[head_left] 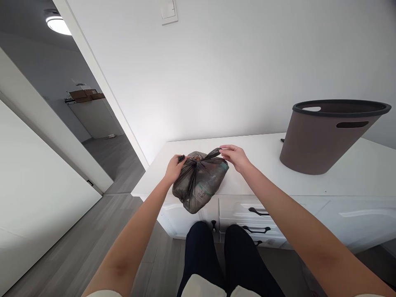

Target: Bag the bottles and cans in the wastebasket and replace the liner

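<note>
A filled, dark translucent garbage bag [201, 181] rests at the front edge of the white cabinet top [256, 181], bulging slightly over it. Its neck is gathered and twisted at the middle, and items with a green-and-white label show through the plastic. My left hand [175, 168] is closed on one end of the bag's top, at the left. Between the fingertips of my right hand [235, 156] is the other end, pulled out to the upper right.
A brown trash can [328, 140] with a black rim stands on the cabinet to the right. Black drawer handles [256, 229] stick out below the edge. At left, a doorway opens to a room with cardboard boxes [83, 95]. A light switch [168, 11] is on the wall.
</note>
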`<action>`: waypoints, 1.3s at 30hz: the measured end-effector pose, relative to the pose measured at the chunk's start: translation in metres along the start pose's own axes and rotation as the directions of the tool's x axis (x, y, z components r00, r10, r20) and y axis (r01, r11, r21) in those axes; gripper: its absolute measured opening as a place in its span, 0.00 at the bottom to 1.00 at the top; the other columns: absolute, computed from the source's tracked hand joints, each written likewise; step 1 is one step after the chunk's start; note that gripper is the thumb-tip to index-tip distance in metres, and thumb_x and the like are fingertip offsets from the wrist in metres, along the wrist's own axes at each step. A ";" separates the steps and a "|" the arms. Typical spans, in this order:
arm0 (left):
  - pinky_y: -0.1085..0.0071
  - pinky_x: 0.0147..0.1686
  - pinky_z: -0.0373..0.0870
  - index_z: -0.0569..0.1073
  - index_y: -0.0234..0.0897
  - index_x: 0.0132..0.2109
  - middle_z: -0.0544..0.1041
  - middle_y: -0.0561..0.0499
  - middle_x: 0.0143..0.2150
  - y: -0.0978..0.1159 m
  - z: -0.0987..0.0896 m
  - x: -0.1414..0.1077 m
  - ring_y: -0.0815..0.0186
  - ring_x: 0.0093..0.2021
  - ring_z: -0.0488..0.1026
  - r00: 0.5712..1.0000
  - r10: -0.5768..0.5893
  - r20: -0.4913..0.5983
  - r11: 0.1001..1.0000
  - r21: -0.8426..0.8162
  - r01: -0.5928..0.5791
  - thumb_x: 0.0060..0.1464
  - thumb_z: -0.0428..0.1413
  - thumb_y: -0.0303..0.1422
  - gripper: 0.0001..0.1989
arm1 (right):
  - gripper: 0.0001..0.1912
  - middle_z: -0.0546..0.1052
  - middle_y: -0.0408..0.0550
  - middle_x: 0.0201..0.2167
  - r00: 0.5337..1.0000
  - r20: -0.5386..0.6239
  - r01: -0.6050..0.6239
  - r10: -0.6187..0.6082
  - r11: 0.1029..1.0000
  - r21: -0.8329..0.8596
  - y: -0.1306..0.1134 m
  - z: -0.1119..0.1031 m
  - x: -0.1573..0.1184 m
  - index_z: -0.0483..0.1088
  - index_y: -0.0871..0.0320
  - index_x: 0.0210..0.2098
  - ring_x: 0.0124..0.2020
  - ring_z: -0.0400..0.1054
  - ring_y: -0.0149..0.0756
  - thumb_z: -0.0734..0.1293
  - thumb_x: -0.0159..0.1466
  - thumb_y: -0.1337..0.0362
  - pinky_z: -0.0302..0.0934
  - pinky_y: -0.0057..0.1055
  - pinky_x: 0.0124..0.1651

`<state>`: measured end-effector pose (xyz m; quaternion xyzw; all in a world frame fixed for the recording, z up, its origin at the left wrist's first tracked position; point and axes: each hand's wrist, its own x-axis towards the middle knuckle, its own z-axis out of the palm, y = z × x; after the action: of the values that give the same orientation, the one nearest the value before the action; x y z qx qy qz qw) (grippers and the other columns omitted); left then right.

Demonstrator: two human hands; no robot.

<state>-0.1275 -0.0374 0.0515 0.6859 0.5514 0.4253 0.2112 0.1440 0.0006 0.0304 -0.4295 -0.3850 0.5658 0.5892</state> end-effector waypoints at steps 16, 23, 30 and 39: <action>0.67 0.40 0.71 0.72 0.36 0.52 0.75 0.50 0.34 0.062 0.012 0.008 0.65 0.37 0.72 0.992 0.096 0.082 0.967 -0.243 -0.074 0.52 0.54 0.37 0.21 | 0.04 0.73 0.41 0.18 0.850 0.525 0.287 -0.052 0.881 -0.376 -0.055 0.079 -0.036 0.73 0.60 0.25 0.22 0.67 0.29 0.71 0.49 0.73 0.64 0.24 0.27; 0.66 0.36 0.70 0.74 0.37 0.50 0.77 0.49 0.41 0.072 0.001 -0.007 0.62 0.37 0.73 0.989 0.045 0.141 0.991 -0.135 -0.026 0.46 0.58 0.37 0.22 | 0.04 0.72 0.41 0.19 0.891 0.405 0.366 -0.203 0.849 -0.381 -0.058 0.077 -0.025 0.69 0.58 0.23 0.23 0.68 0.31 0.69 0.52 0.71 0.65 0.27 0.29; 0.67 0.31 0.62 0.72 0.36 0.26 0.73 0.51 0.22 0.087 0.030 0.016 0.62 0.26 0.69 0.989 0.016 0.147 0.997 0.076 -0.027 0.50 0.57 0.47 0.17 | 0.04 0.75 0.43 0.28 0.827 0.491 0.488 -0.273 0.784 -0.385 -0.070 0.066 -0.042 0.73 0.57 0.31 0.30 0.71 0.33 0.67 0.55 0.68 0.66 0.29 0.36; 0.68 0.30 0.65 0.78 0.37 0.36 0.72 0.53 0.21 0.110 0.047 0.057 0.64 0.25 0.69 0.988 0.095 0.121 0.995 -0.026 -0.093 0.52 0.55 0.50 0.20 | 0.25 0.69 0.58 0.55 0.583 0.229 0.264 -0.779 -0.085 -0.961 -0.161 -0.096 -0.041 0.65 0.55 0.56 0.61 0.56 0.57 0.67 0.59 0.60 0.39 0.60 0.65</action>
<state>-0.0241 -0.0090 0.1294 0.7336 0.5001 0.3978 0.2311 0.2861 -0.0457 0.1515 -0.6011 -0.6460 -0.2017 0.4251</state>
